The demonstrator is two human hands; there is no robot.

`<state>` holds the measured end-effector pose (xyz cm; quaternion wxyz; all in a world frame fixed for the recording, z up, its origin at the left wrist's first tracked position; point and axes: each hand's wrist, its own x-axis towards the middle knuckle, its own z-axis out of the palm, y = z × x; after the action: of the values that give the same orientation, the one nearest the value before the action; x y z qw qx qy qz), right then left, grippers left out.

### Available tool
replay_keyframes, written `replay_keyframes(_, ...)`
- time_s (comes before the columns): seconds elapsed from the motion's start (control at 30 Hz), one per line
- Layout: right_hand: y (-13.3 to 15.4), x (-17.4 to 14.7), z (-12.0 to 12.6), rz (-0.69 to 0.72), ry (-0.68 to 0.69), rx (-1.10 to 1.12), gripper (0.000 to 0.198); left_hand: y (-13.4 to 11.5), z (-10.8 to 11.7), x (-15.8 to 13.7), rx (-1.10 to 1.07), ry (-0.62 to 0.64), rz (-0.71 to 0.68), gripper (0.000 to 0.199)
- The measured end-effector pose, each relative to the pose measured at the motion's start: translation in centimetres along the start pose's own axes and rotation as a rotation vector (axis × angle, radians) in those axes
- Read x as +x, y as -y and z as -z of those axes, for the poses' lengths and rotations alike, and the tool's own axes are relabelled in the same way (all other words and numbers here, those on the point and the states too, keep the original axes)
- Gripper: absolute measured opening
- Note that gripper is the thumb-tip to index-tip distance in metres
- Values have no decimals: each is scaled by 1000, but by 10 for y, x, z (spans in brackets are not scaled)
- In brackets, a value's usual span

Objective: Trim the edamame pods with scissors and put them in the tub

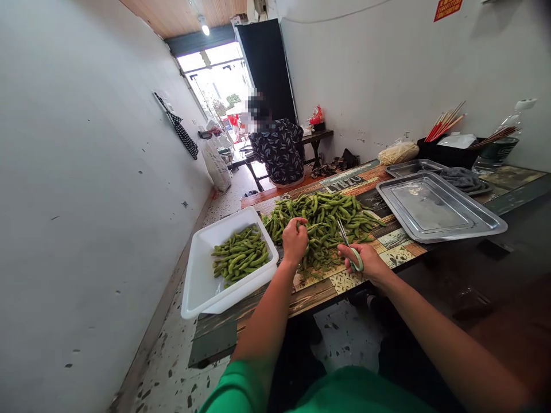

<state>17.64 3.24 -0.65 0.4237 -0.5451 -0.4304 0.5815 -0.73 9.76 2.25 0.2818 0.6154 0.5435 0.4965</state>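
My right hand [365, 263] grips a pair of scissors [356, 261] with pale green handles, its blades pointing up and away over the table. My left hand [295, 241] is closed at the near left side of a heap of green edamame pods [321, 212]; a pod seems to be pinched in its fingers, partly hidden by them. Small trimmed bits [318, 264] lie between the hands on the patterned tabletop. To the left, a white plastic tub [198, 275] holds more edamame pods [241, 255] and sits tilted in view at the table's end.
A metal tray [443, 209] lies at the right, with a second tray holding a grey cloth [462, 179] behind it. Beyond stand a black box [447, 150] with sticks, a plastic bottle [495, 152] and a bagged pale bundle [398, 152]. Another person [278, 149] sits past the table.
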Motion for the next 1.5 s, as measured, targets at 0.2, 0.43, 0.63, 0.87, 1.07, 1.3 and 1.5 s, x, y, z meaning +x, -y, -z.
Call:
replay_keyframes(0.2,-4,-1,6,9,35,-24,44,7,13,-5,707,264,-102,16)
replay_keyframes(0.43,-3,-2,0,-32,81,-78,45,8,2,-8,748,247,-115,18)
replay_keyframes(0.63,-5,-1,-2,25,148,-170,45,2,-4,-8,515,188,-247,23)
replay_keyframes(0.87,0,3,3,167,116,-348,41,-6,-12,-10,245,339,-303,31)
replay_keyframes(1.07,2,1,1,248,96,-392,42,-7,-9,-13,112,485,-243,42)
replay_keyframes(1.3,6,-4,-2,173,106,-274,43,-9,-14,-16,-476,420,185,40)
replay_keyframes(1.5,6,-14,-8,-17,192,-27,50,-11,-23,-15,-804,206,267,45)
